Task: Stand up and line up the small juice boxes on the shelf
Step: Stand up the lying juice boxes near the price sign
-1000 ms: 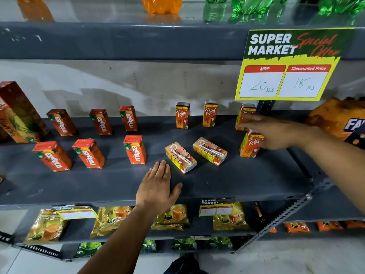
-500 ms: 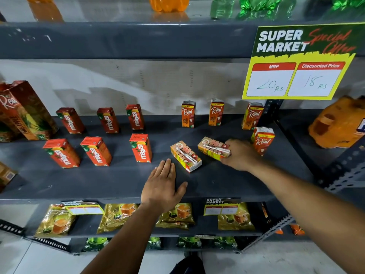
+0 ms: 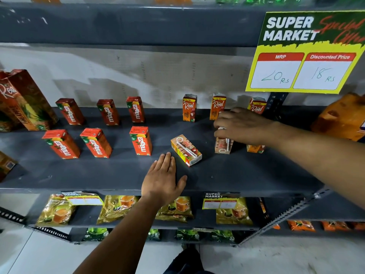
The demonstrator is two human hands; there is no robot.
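Note:
On the grey shelf [image 3: 246, 175] my right hand [image 3: 241, 125] grips the top of a small Real juice box [image 3: 223, 146] that stands upright, its straw side toward me. Another Real box [image 3: 185, 150] lies flat just left of it. My left hand [image 3: 164, 178] rests flat and open on the shelf's front, fingertips close to the lying box. Three Real boxes stand at the back: one [image 3: 189, 107], a second [image 3: 218, 105], a third [image 3: 257, 106]. A front-row Real box [image 3: 254, 148] stands half hidden under my right wrist. Several red Maaza boxes [image 3: 140, 140] stand in two rows at left.
A tall Real pineapple carton [image 3: 25, 99] stands at far left. A yellow price sign [image 3: 300, 54] hangs from the upper shelf at right, with an orange packet [image 3: 341, 117] beneath it. Tea packets [image 3: 118, 208] fill the lower shelf. An angled metal brace [image 3: 286, 214] crosses bottom right.
My right hand left the far-right front box, took hold of the right lying Real box and tipped it upright. My left hand has stayed flat on the shelf.

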